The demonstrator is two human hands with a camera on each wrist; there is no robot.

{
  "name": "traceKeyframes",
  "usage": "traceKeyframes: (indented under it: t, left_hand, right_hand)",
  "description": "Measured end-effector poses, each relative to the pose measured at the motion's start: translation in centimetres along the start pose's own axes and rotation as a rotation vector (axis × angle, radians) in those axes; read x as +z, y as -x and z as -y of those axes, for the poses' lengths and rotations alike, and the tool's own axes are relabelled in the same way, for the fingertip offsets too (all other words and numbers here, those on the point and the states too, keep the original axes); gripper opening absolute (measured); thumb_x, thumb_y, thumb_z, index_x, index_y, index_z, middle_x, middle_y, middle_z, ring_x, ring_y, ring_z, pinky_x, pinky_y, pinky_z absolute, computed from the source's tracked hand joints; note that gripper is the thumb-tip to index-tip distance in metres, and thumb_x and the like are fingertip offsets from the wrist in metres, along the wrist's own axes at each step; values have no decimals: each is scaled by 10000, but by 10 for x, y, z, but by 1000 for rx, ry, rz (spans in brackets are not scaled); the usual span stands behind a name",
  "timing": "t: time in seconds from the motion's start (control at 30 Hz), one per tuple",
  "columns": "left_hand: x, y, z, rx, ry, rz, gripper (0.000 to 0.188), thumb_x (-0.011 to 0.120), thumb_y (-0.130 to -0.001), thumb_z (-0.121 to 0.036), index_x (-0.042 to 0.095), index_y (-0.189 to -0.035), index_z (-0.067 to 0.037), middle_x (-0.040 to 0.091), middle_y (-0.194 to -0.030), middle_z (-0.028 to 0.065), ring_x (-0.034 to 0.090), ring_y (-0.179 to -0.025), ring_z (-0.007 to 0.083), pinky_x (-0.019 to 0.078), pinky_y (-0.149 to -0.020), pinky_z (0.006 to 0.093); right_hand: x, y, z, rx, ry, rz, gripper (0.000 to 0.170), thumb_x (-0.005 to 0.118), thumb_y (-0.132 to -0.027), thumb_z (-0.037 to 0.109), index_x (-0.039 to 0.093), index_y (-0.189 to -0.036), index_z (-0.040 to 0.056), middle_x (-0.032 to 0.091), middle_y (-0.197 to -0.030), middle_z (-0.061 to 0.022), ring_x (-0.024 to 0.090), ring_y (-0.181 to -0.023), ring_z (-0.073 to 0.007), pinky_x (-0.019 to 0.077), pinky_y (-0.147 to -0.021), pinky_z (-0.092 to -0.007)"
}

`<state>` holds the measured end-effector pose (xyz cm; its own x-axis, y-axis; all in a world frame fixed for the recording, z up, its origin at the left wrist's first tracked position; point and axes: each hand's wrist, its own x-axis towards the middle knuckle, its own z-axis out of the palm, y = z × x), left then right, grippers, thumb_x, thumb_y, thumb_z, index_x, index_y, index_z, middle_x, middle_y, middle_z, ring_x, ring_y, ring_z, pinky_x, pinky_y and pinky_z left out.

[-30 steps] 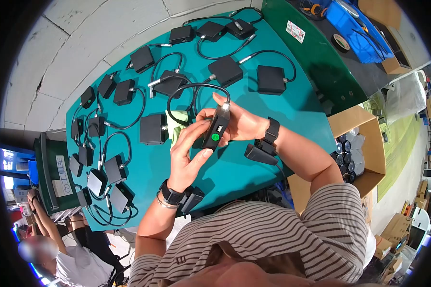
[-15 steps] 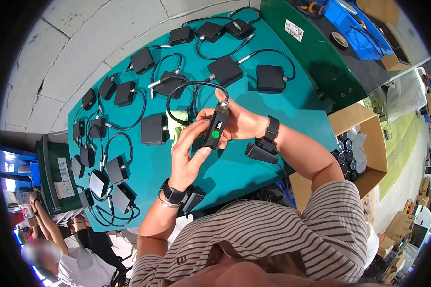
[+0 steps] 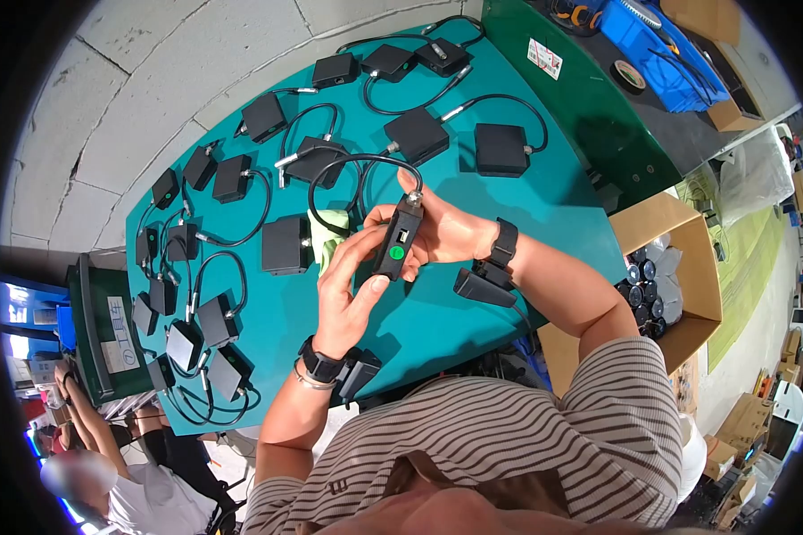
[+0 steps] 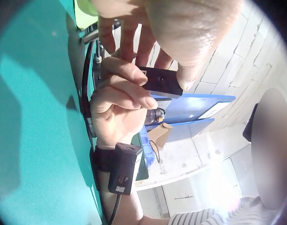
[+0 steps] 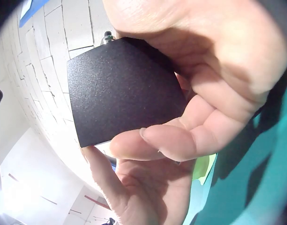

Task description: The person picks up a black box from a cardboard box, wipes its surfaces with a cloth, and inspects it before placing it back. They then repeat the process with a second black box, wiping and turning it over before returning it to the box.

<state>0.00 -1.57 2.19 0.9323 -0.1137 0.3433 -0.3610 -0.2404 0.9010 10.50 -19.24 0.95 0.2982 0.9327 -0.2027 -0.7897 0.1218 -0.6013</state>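
Note:
Both hands hold a flat black box [image 3: 399, 242] above the table, its narrow side with a small port and a green round sticker turned up toward the head camera. My left hand [image 3: 346, 283] pinches its lower end between thumb and fingers. On the other side, my right hand [image 3: 452, 230] grips it, with curled fingers along its edge in the right wrist view. From a metal connector [image 3: 415, 198] at the box's far end, a black cable [image 3: 361, 159] loops left. The box's broad black face [image 5: 124, 93] fills the middle of the right wrist view.
Several similar black boxes with cables lie on the green table [image 3: 473, 357], one box [image 3: 285, 243] left of the hands beside a light green cloth [image 3: 328, 234]. A cardboard box [image 3: 700, 259] of round dark items stands right. Another person [image 3: 152, 499] is at lower left.
The held box has tilted slightly, its port side now a little more toward the head camera. Both hands keep their hold and stay in nearly the same place.

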Motion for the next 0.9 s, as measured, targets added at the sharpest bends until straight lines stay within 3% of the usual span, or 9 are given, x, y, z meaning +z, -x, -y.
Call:
traceKeyframes:
  t: [0.4,0.47,0.6,0.77,0.8,0.9]
  left_hand:
    - [0,0,1,-18,-29,-6,512,620,-893,-378,567,-1258,-23,577,-1234,159,559,-1117,273,460,-934,378]
    - [0,0,0,-24,-26,-10,513,617,-894,-381,566,-1259,-24,576,-1237,159,557,-1123,273,459,-937,379]
    - [-1,0,2,-20,-13,-12,527,634,-881,-377,560,-1264,-23,575,-1237,162,552,-1143,278,453,-949,378]
    - [-2,1,2,-40,-50,-29,509,695,-836,-277,561,-1250,-15,581,-1226,162,557,-1149,286,450,-955,382]
    - [-2,1,1,-52,-83,-29,505,714,-820,-242,563,-1243,-11,584,-1220,162,563,-1144,286,450,-956,385]
    - [-1,4,6,-128,-5,-82,488,722,-811,-201,567,-1232,-8,589,-1215,164,575,-1130,278,450,-956,384]
  right_hand:
    - [-3,-3,-1,-34,-45,33,774,314,-843,771,531,-1105,76,644,-841,-104,627,-665,-224,530,-647,-327]
    - [0,-3,-1,-32,-3,-2,845,260,-821,815,492,-1130,64,666,-861,-67,640,-612,-199,531,-624,-276]
    - [-1,-5,-2,-34,-3,-17,828,273,-825,808,494,-1134,72,665,-845,-69,630,-592,-200,527,-613,-280]
    - [-6,-7,-10,-86,77,-70,696,355,-879,720,519,-1146,98,646,-942,-91,655,-758,-194,542,-713,-317]
    - [-7,-8,-10,-94,72,-56,635,342,-921,668,515,-1163,107,632,-1019,-82,651,-820,-186,537,-759,-315]
    - [-7,-9,-9,-126,-22,43,576,324,-957,616,518,-1157,112,623,-1046,-78,644,-851,-180,530,-791,-319]
